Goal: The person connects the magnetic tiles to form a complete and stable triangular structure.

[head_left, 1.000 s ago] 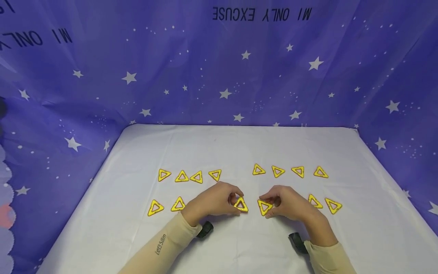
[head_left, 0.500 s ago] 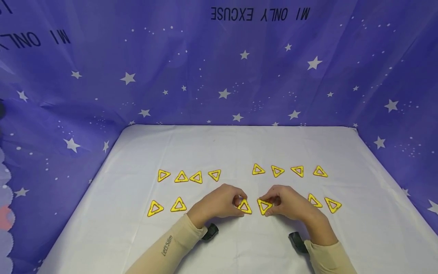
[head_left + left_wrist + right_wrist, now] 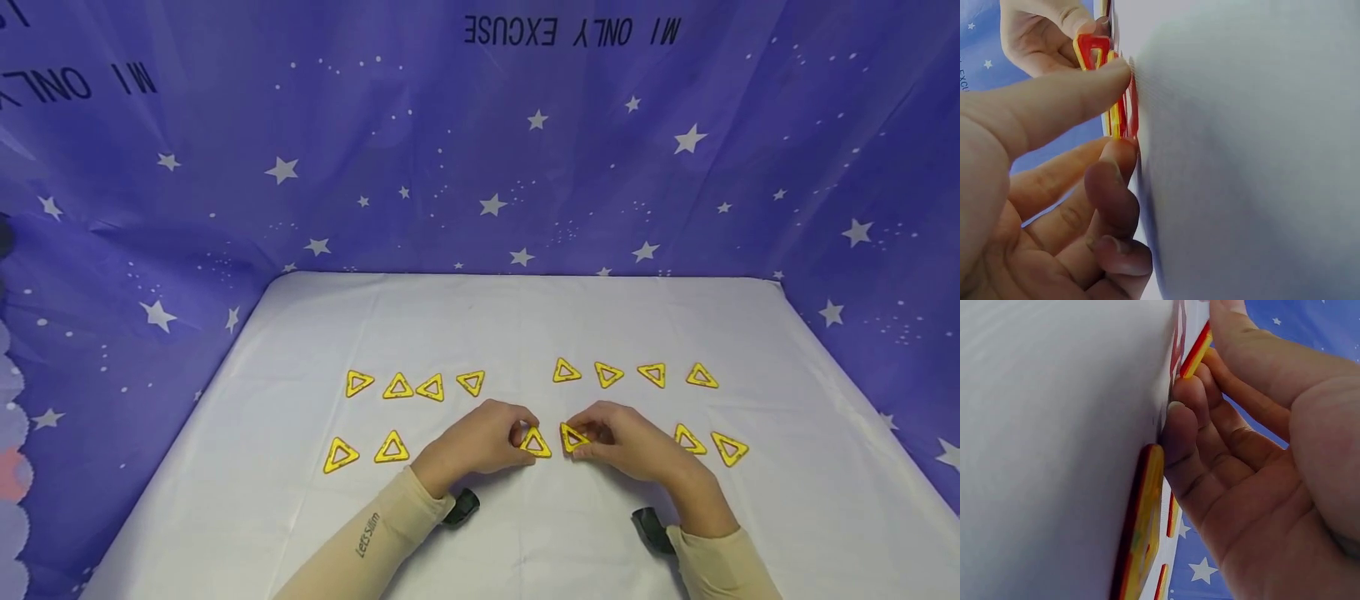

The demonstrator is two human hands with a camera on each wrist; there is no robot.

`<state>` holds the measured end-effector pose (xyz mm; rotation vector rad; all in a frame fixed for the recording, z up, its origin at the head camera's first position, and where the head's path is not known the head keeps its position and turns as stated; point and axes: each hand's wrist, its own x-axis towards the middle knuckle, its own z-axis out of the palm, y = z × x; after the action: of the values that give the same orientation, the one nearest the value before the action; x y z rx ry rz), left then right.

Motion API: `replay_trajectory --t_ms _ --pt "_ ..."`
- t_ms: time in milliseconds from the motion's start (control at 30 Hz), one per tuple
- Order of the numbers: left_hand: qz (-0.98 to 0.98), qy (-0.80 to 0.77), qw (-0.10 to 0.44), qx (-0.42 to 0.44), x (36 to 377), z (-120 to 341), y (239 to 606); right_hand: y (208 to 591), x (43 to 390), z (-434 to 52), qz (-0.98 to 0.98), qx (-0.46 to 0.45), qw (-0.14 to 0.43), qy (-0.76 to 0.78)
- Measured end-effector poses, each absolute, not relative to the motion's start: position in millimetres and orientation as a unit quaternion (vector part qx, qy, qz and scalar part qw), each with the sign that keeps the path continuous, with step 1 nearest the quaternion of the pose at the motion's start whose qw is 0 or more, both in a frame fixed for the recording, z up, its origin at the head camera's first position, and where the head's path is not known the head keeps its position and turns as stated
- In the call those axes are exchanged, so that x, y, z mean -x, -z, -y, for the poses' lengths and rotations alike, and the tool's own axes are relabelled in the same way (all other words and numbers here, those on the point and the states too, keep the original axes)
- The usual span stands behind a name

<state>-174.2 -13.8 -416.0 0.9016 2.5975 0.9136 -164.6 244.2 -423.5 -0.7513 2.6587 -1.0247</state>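
Observation:
Near the middle of the table, my left hand [image 3: 483, 437] pinches a yellow triangular tile [image 3: 536, 443] between thumb and fingers, close over the cloth. Opposite it, my right hand [image 3: 628, 442] pinches another yellow triangular tile [image 3: 573, 438], tilted up from the table. A small gap separates the two tiles in the head view. In the left wrist view the tile in the right hand shows a red underside [image 3: 1092, 47]. From the right wrist, the edge of the tile [image 3: 1197, 353] in that hand appears red and yellow.
A back row of yellow triangles lies flat in two groups, left [image 3: 431, 387] and right [image 3: 608, 375]. In the front row, two triangles [image 3: 392, 447] lie left of my hands and two more [image 3: 730, 448] lie right. A purple star-printed curtain [image 3: 480, 150] surrounds the white table [image 3: 517, 325].
My left hand has shifted slightly right with its tile. The right hand has raised and tilted its tile, moving it a little left. The other triangles stay put.

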Motion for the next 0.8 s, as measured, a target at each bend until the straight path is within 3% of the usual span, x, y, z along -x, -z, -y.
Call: replay_trajectory --t_ms 800 --pt "-0.894 -0.318 0.134 -0.286 184 14 418 420 176 -223 -0.890 0.238 0.138 0.362"
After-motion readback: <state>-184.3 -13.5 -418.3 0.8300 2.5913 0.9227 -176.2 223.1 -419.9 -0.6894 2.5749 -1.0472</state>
